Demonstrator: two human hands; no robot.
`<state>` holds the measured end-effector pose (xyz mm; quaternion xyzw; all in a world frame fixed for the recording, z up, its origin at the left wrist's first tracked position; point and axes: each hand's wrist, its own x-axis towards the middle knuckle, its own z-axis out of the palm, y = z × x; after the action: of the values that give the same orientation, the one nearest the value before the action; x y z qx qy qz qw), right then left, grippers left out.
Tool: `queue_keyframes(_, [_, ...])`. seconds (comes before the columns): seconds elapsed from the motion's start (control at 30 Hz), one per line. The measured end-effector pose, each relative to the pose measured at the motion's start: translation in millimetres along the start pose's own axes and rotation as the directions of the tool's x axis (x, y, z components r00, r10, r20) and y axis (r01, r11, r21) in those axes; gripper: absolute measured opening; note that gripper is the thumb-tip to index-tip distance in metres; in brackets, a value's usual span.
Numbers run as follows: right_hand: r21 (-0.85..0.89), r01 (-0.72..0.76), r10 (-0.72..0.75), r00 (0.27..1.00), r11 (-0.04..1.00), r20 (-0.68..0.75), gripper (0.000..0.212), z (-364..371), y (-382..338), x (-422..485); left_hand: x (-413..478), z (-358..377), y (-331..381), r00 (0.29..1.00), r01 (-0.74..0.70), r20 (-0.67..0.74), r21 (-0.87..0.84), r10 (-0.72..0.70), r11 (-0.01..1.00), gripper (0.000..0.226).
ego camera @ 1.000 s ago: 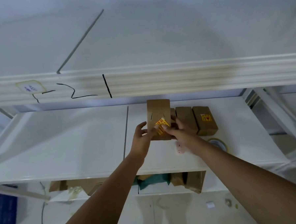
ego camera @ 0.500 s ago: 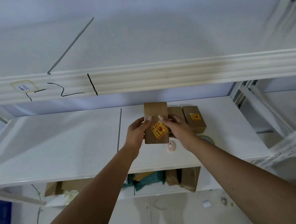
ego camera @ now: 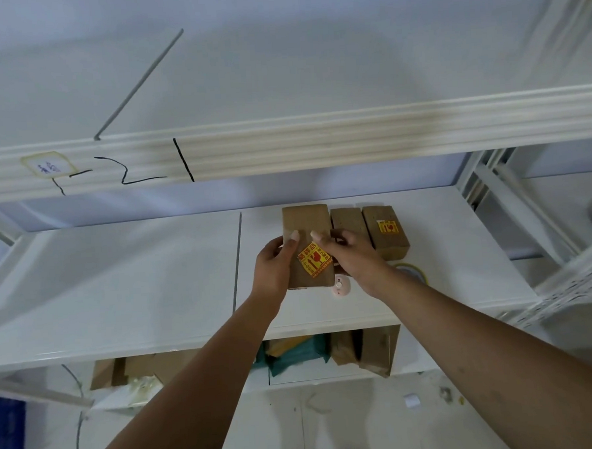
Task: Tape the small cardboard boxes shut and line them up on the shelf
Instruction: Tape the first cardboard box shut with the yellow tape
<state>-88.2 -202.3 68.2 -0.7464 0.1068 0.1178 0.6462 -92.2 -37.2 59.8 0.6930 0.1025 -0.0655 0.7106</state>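
Cardboard box (ego camera: pixel 306 223), bearing a fragile sticker (ego camera: pixel 314 259), lay on the shelf (ego camera: pixel 119 285). The left hand (ego camera: pixel 272 263) gripped its left side and the right hand (ego camera: pixel 353 259) its right edge. Recommended: slide it flush against the neighbouring box (ego camera: pixel 347 221) — front edges level, no tilting.

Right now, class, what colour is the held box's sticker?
The sticker is yellow with red print; head view.

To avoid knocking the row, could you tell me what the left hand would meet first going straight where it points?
The left hand meets the box it grips at once; past that, probably bare shelf; depth unclear.
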Motion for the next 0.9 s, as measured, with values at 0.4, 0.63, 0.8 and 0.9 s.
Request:
queue_keyframes(0.4, [0.047, 0.009, -0.006, 0.998, 0.999, -0.066, 0.024, 3.9, 18.8, -7.0, -1.5, -8.1, -17.7, 0.995, 0.033, 0.095, -0.034, -0.029, 0.999, 0.03])
queue_keyframes(0.63, [-0.002, -0.074, 0.074, 0.994, 0.997, -0.076, 0.041, 15.3, 48.4, -2.2, 1.8, -22.3, -48.8, 0.976, 0.16, 0.158, -0.041, -0.152, 0.986, 0.036])
queue_keyframes(0.8, [-0.034, -0.115, 0.112, 0.989, 0.993, -0.093, 0.038, 26.8, 72.2, 6.6, 6.7, -25.3, -71.1, 0.976, 0.188, 0.114, -0.011, -0.186, 0.982, 0.035])
queue_keyframes(0.9, [-0.08, -0.145, 0.137, 0.986, 0.986, -0.1, 0.053, 30.0, 86.3, 14.5, 10.3, -22.9, -84.3, 0.971, 0.223, 0.078, 0.016, -0.224, 0.975, 0.033])
